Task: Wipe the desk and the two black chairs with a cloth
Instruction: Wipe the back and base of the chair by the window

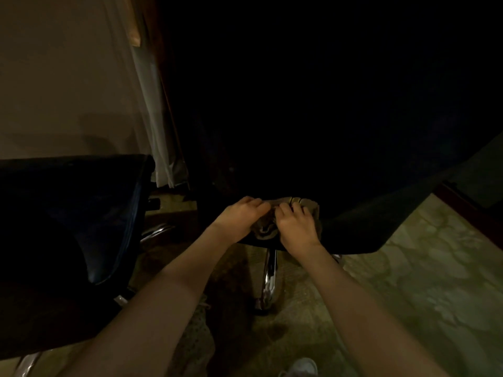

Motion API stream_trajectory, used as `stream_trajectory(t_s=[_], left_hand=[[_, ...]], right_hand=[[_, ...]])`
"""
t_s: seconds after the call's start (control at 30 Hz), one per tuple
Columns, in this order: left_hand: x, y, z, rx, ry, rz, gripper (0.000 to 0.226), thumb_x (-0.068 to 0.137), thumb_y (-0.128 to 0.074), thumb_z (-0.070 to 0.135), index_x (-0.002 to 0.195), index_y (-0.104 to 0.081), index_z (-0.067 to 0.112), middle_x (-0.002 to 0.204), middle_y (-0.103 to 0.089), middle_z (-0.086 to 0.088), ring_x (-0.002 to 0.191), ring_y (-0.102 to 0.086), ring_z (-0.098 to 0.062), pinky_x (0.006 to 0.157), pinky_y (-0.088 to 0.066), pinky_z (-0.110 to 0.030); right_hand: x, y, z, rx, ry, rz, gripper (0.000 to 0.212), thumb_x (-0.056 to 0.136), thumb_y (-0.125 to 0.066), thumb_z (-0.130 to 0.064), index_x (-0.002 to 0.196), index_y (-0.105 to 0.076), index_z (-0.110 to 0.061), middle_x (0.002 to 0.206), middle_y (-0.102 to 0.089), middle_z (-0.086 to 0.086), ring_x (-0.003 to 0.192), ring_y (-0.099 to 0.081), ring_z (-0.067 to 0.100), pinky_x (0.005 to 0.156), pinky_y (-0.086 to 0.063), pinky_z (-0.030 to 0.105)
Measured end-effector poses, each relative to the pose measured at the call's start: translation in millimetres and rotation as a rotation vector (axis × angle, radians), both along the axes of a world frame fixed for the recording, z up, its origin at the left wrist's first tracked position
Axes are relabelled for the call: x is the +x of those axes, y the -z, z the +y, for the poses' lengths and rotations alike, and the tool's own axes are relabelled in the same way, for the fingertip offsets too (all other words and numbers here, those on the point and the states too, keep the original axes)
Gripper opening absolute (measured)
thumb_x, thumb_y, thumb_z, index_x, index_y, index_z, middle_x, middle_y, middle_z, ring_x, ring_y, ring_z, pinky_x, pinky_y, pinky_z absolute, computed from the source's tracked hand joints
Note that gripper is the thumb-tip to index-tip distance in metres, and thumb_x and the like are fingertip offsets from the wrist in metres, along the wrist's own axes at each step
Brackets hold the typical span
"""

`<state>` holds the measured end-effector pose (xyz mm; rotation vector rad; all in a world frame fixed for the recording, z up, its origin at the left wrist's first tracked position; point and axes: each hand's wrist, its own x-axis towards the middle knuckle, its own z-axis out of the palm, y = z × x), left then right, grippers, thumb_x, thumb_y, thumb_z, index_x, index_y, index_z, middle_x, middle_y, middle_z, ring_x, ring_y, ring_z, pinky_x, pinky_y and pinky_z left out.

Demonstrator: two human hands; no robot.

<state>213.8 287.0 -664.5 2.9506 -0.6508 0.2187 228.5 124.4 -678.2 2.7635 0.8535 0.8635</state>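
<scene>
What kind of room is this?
Probably an office or study, though it's dim: the left chair and right chair are black desk chairs with chrome legs, and a curtain hangs behind. The left hand and right hand grip the cloth.

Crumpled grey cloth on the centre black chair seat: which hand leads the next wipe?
Right, probably. The right hand sits atop the crumpled grey cloth on the black chair seat; the left hand only grips its left edge.
</scene>
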Motion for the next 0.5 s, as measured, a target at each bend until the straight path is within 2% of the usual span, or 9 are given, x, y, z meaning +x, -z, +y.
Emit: stream_trajectory(t_s=[0.07,0.17,0.23,0.27,0.33,0.37,0.5], left_hand=[[-4.7,0.6,-2.2,0.003,-0.015,0.01,0.053,0.089,-0.051,0.005,0.138,-0.036,0.017,0.136,-0.042,-0.005,0.126,-0.04,-0.025,0.1,-0.041,-0.033],[-17.7,-17.2,7.9,0.023,-0.032,-0.028,0.054,0.085,-0.055,0.005,0.135,-0.037,0.015,0.133,-0.041,-0.006,0.121,-0.04,-0.024,0.094,-0.043,-0.031],[-28.2,-37.1,18.8,-0.011,-0.025,-0.099,0.058,0.076,-0.063,-0.002,0.129,-0.043,0.009,0.125,-0.046,-0.011,0.114,-0.045,-0.03,0.087,-0.049,-0.035],[-33.1,-49.0,25.9,-0.012,0.004,-0.17,0.063,0.066,-0.069,-0.006,0.123,-0.046,0.008,0.117,-0.051,-0.014,0.105,-0.051,-0.033,0.077,-0.054,-0.038],[-38.7,-71.2,41.0,0.018,0.039,-0.316,0.071,0.049,-0.077,-0.009,0.111,-0.046,0.01,0.1,-0.057,-0.014,0.086,-0.057,-0.034,0.059,-0.056,-0.039],[-44.1,-85.7,50.2,0.042,0.046,-0.368,0.072,0.047,-0.077,-0.008,0.108,-0.044,0.012,0.096,-0.058,-0.013,0.081,-0.058,-0.033,0.055,-0.055,-0.038],[-57.2,-153.3,74.9,0.101,0.078,-0.591,0.061,0.052,-0.073,-0.008,0.101,-0.042,0.011,0.092,-0.058,-0.015,0.078,-0.057,-0.036,0.056,-0.055,-0.039]], right_hand=[[-4.5,-1.9,-0.6,0.01,-0.006,0.066,0.061,0.017,-0.091,-0.012,0.075,-0.07,-0.007,0.075,-0.065,0.009,0.067,-0.065,0.029,0.054,-0.053,0.031],[-10.3,-20.8,4.7,0.007,-0.048,0.065,0.06,0.023,-0.089,-0.008,0.079,-0.07,-0.006,0.077,-0.065,0.01,0.07,-0.065,0.029,0.055,-0.054,0.031],[-13.9,-39.5,14.2,0.031,-0.085,0.034,0.059,0.027,-0.088,-0.005,0.083,-0.07,-0.005,0.08,-0.066,0.01,0.072,-0.065,0.029,0.056,-0.055,0.032],[-16.7,-51.8,21.2,0.046,-0.102,0.014,0.058,0.03,-0.088,-0.004,0.085,-0.07,-0.005,0.081,-0.066,0.011,0.072,-0.065,0.029,0.057,-0.055,0.032],[-21.1,-76.2,34.0,0.071,-0.13,-0.044,0.056,0.034,-0.087,-0.004,0.088,-0.07,-0.005,0.082,-0.065,0.01,0.073,-0.064,0.029,0.058,-0.053,0.031],[-25.5,-91.9,40.5,0.081,-0.15,-0.088,0.054,0.037,-0.086,-0.004,0.088,-0.07,-0.005,0.082,-0.065,0.01,0.073,-0.064,0.029,0.058,-0.052,0.031],[-30.7,-160.6,62.2,0.11,-0.228,-0.364,0.029,0.056,-0.071,-0.007,0.085,-0.069,-0.008,0.08,-0.064,0.008,0.071,-0.062,0.028,0.056,-0.047,0.029]])
